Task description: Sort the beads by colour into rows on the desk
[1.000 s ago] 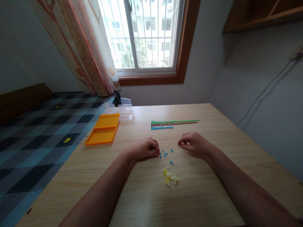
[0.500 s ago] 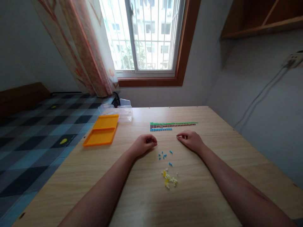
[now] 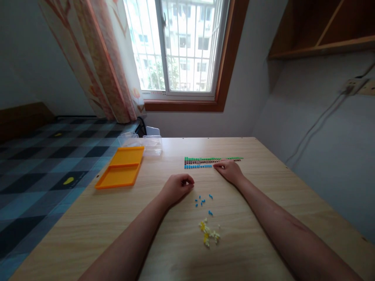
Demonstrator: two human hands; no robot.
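Observation:
My right hand (image 3: 230, 171) is closed in a pinch at the right end of the blue row (image 3: 198, 166), its fingertips on a tiny blue piece that they mostly cover. Above that row run a dark brown row (image 3: 202, 162) and a green row (image 3: 199, 159) of similar small pieces, partly hidden behind the hand. My left hand (image 3: 178, 188) rests on the table with its fingers curled together; whatever it may hold is hidden. Just right of it and nearer to me lie several loose blue pieces (image 3: 203, 201). Closer still is a small heap of yellow and cream pieces (image 3: 206, 235).
An orange two-part tray (image 3: 117, 188) lies at the left of the wooden table (image 3: 252, 249). Behind it stand clear plastic boxes (image 3: 152, 146). A bed with a checked cover (image 3: 38, 171) adjoins the left side, and a window is beyond the far edge.
My right hand has moved left to the end of the blue row, carrying a small blue piece. My left hand stays about where it was; the view has tilted slightly.

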